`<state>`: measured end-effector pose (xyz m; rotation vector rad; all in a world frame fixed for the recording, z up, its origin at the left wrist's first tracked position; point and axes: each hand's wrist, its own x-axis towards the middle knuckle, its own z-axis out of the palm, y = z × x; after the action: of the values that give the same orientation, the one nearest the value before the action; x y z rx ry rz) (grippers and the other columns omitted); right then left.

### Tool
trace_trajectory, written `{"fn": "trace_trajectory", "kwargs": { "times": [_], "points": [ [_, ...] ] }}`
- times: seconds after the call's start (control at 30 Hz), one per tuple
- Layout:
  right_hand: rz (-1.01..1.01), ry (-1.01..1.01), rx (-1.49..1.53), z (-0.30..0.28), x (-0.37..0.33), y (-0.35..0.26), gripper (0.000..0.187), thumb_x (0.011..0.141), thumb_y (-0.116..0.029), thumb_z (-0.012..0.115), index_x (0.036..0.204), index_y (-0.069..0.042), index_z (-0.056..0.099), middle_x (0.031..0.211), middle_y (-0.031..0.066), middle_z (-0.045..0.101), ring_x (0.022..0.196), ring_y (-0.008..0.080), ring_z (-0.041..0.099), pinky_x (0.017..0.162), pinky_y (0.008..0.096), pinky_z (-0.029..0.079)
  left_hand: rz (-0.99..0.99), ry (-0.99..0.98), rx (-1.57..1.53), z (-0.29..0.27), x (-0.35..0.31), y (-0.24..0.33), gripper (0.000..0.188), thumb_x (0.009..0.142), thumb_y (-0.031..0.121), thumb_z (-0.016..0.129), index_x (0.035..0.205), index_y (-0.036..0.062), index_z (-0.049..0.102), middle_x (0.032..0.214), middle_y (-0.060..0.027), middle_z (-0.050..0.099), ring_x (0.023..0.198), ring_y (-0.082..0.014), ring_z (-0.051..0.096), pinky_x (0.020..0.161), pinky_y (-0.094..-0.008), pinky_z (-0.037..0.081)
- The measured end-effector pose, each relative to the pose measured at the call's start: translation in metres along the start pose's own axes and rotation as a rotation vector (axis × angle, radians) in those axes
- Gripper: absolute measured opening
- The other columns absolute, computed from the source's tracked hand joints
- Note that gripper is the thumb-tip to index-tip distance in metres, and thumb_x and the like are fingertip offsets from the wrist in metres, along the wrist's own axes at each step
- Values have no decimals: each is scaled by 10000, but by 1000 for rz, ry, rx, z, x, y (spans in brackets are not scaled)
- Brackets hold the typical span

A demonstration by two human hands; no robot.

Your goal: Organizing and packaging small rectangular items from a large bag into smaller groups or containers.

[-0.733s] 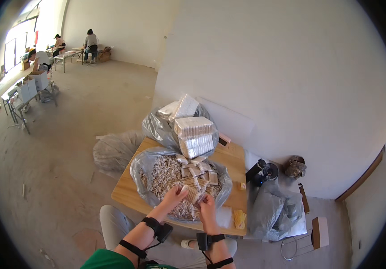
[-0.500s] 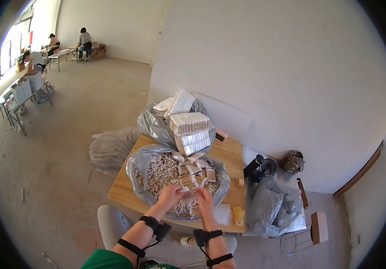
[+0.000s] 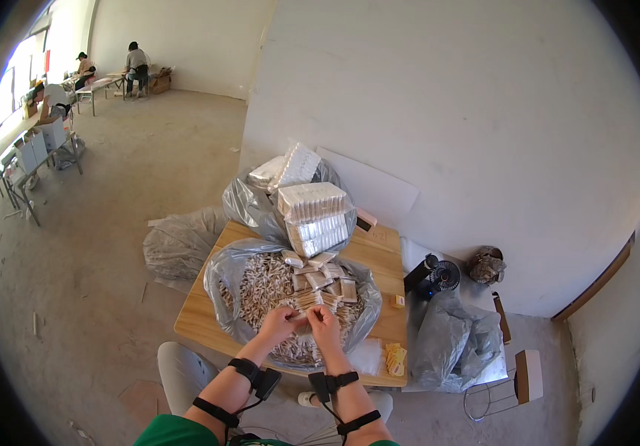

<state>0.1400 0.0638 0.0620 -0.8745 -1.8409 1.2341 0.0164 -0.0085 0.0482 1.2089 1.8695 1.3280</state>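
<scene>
My left hand (image 3: pixel 278 324) and my right hand (image 3: pixel 324 324) meet over an open grey plastic bag (image 3: pixel 220 286) on the table. Between their closed fingertips is a small whitish packet (image 3: pixel 301 318), mostly hidden by the fingers. A heap of loose cotton swabs (image 3: pixel 262 286) fills the bag below my hands. Several filled swab packets (image 3: pixel 320 278) lie on the far right part of the heap. By my right wrist, thin clear plastic bags (image 3: pixel 366 355) and a pile of small yellow cards (image 3: pixel 395 359) lie on the table.
The wooden table (image 3: pixel 199 318) carries a second grey bag (image 3: pixel 249 208) with stacked bundles of packets (image 3: pixel 312 202) behind the heap. To the right are a black fan (image 3: pixel 444 276) and a grey plastic bag (image 3: pixel 454 342). Other people (image 3: pixel 137 63) work at tables far left.
My right hand has moved left and in against my left hand, and its fingertips now meet the packet. The view has shifted slightly.
</scene>
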Motion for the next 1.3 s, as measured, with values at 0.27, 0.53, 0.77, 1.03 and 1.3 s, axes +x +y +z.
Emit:
{"fn": "trace_trajectory", "kwargs": {
  "times": [0.27, 0.53, 0.77, 1.03, 1.3],
  "points": [
    [21, 44, 57, 8, 6, 7, 94, 859, -102, 567, 817, -19, 582, 684, 1, 537, 636, 73, 475, 600, 235, 406, 59, 103, -94, 0, 1, -1, 225, 743, 218, 700, 826, 12, 670, 748, -107, 598, 653, -208, 582, 583, -299, 441],
    [85, -3, 7, 11, 5, 17, 70, 849, -90, 584, 823, -25, 584, 706, -4, 553, 662, 60, 480, 620, 210, 400, 150, 216, -28, 8, 4, -8, 155, 740, 145, 702, 759, -2, 656, 729, -108, 587, 654, -219, 591, 565, -294, 437],
    [112, 96, 219, 9, 8, 26, 68, 854, -91, 583, 832, -27, 583, 729, -15, 550, 659, 57, 478, 617, 209, 392, -5, 177, -167, 5, -1, 1, 167, 742, 138, 705, 793, -5, 633, 689, -82, 592, 608, -156, 558, 559, -272, 437],
    [289, -11, 547, 7, 0, 22, 23, 839, -46, 587, 826, -46, 568, 752, -15, 547, 711, 67, 496, 663, 205, 386, -61, 261, -341, 13, -3, -10, 169, 782, 153, 674, 826, -7, 637, 679, -48, 610, 589, -96, 532, 533, -244, 414],
    [227, 173, 716, 12, 3, 22, 19, 861, -29, 552, 847, -32, 539, 780, 32, 572, 713, 112, 536, 702, 234, 428, -193, 257, -894, 24, 2, -2, 86, 837, 127, 624, 839, 41, 621, 705, 34, 564, 593, -46, 477, 518, -189, 357]
  ]
}}
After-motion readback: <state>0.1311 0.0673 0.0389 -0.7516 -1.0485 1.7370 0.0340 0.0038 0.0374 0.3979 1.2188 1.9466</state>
